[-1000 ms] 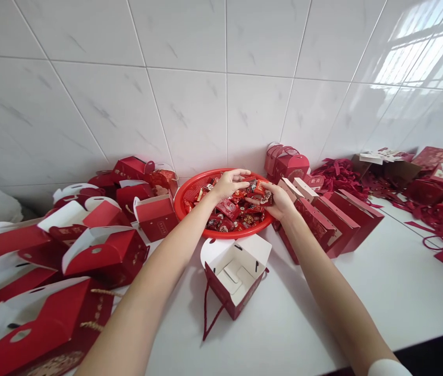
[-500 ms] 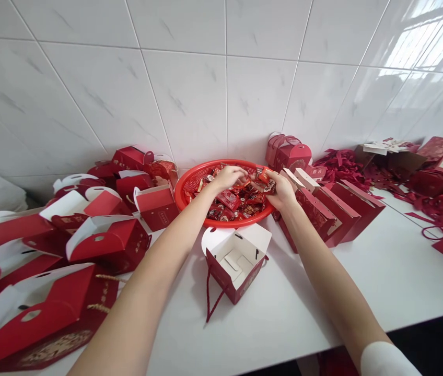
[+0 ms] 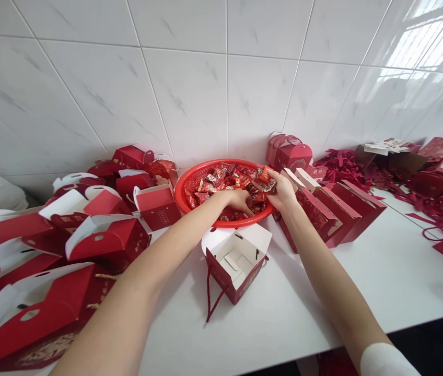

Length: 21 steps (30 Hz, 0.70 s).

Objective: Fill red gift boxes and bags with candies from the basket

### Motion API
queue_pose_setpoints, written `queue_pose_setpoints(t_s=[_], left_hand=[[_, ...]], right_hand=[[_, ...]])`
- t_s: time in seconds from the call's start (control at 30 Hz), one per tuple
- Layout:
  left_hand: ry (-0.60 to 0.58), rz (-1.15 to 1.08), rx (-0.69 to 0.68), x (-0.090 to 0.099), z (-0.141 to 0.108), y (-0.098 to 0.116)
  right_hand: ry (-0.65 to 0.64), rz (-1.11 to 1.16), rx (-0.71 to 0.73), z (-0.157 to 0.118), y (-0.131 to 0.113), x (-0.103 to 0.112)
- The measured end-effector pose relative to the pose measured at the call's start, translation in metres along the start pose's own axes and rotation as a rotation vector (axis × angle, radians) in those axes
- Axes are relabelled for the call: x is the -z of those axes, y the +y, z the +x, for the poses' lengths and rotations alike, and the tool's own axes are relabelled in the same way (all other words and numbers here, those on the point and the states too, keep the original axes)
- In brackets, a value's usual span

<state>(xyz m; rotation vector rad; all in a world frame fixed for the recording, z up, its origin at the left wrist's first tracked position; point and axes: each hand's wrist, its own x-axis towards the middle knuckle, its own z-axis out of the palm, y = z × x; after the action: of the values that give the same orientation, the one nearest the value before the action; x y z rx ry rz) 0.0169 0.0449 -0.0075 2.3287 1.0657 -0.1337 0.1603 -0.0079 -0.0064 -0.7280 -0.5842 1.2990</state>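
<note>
A red plastic basket (image 3: 185, 180) holds many wrapped candies (image 3: 214, 183). My left hand (image 3: 240, 201) reaches down among the candies on the basket's near right side, fingers bent and pressed together; what they grip, if anything, is hidden. My right hand (image 3: 280, 189) is at the basket's right rim, palm turned inward, fingers wrapped round several red candies (image 3: 265, 180). Just in front of the basket stands an open red box (image 3: 232, 263) with a white inside and a dark red cord handle; its bottom shows bare.
Many open red boxes (image 3: 107, 237) crowd the left side of the white table (image 3: 284, 313). Flatter red boxes (image 3: 335, 214) stand in a row at the right. Beyond lie red ribbons (image 3: 345, 164) and more packaging. A tiled wall (image 3: 190, 94) rises behind.
My left hand has moved down and slightly right, deeper into the candies near the basket's front. My right hand has stayed nearly in place with its candies.
</note>
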Motion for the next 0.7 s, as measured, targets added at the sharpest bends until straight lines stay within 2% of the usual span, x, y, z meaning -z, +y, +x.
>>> queue_pose_setpoints(t_s=[0.17,0.3,0.4,0.7], left_hand=[[-0.009,-0.063,-0.041,-0.0031,0.0024,0.0002],[-0.088,-0.106,-0.12,-0.0018,-0.002,0.0017],[-0.117,-0.055,-0.118,-0.0035,-0.0037,0.004],[-0.014,0.058,-0.114,-0.0067,0.0035,0.0018]], right_hand=[[-0.001,0.011,0.003,0.0011,0.0008,0.0005],[0.019,-0.004,0.004,0.0006,0.0007,-0.0007],[0.018,-0.006,0.002,0.0005,0.0007,-0.0005],[0.006,0.009,0.018,0.0033,0.0043,0.001]])
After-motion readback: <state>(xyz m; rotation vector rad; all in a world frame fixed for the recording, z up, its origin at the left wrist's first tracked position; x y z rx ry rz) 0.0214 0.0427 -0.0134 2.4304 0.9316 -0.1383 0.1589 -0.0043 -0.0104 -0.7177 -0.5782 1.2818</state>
